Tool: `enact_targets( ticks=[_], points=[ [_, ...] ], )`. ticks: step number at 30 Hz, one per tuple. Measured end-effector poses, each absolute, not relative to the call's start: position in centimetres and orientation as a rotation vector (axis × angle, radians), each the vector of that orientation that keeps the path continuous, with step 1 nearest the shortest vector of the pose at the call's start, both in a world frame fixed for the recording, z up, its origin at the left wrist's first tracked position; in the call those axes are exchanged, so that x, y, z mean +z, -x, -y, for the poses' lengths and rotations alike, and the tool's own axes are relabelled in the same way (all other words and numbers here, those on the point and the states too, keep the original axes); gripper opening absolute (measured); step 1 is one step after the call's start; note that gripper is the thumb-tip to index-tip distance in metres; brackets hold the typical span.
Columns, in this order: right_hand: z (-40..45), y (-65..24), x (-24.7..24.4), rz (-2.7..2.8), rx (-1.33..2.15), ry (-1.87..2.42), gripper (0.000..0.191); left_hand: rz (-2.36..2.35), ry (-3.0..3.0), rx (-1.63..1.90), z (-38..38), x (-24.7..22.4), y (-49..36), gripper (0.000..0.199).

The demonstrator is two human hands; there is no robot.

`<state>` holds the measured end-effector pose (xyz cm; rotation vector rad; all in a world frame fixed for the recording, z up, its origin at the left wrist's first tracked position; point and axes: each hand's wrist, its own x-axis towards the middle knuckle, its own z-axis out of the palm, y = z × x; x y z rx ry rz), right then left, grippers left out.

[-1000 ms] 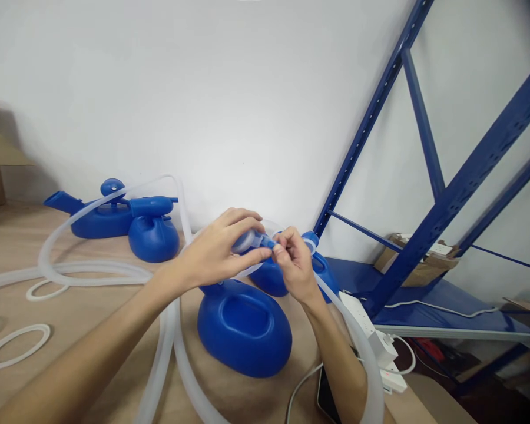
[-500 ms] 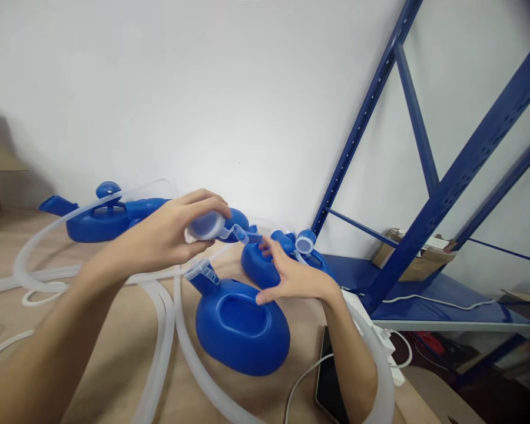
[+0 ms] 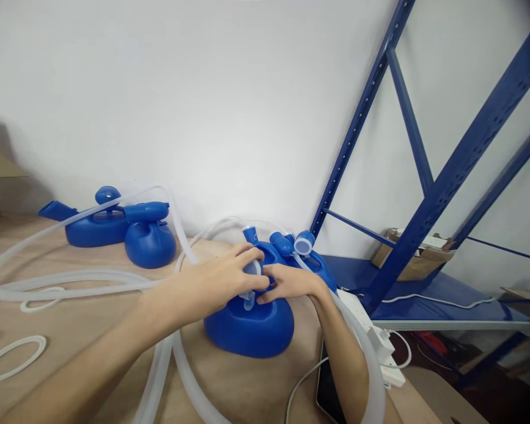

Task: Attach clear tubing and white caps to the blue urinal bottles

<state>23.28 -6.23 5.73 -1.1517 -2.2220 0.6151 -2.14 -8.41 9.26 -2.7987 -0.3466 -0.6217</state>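
Note:
A blue plastic bottle lies on the table, with both hands over its upper part. The fingers of my left hand are wrapped round a clear round cap, with a clear fitting just below it. My right hand is beside the cap, its fingers bent at the bottle's top. Whatever lies between those fingertips is hidden. The bottle's neck is covered by the hands.
More blue bottles stand at the back left and behind my right hand. Clear tubing loops over the table. White rings lie at left, a phone and power strip at right, beside a blue rack.
My left hand has moved right and down with the clear cap, onto the bottle. My right hand has closed in beside it. The bottle has shifted slightly.

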Motion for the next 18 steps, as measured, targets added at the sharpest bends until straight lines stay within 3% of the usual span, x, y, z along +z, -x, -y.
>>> enact_targets(
  ticks=[3, 6, 8, 12, 15, 18],
  points=[
    [5.9, -23.4, 6.8, 2.396, 0.752, 1.097, 0.016, 0.318, 2.669, -0.758, 6.1, 8.2, 1.3, 0.037],
    [6.3, -23.1, 7.5, 2.308, 0.769, 1.045, 0.013, 0.272, 2.543, -0.866, 4.9, 7.8, 0.8, 0.021],
    [6.7, -22.7, 7.7, 2.194, 0.796, 1.036, 0.015, 0.268, 2.508, -0.908, 4.7, 8.0, 1.0, 0.034],
    [7.0, -22.7, 7.8, 1.878, 0.817, 0.986, 0.024, 0.371, 2.493, -1.033, 5.8, 9.7, 2.5, 0.079],
    [6.7, -23.4, 7.9, 1.551, 0.744, 0.907, 0.043, 0.449, 2.477, -1.135, 7.2, 11.7, 4.5, 0.07],
    [6.3, -24.1, 8.2, 1.275, 0.524, 0.788, 0.046, 0.595, 2.402, -1.232, 8.1, 13.5, 6.6, 0.057]
  ],
)
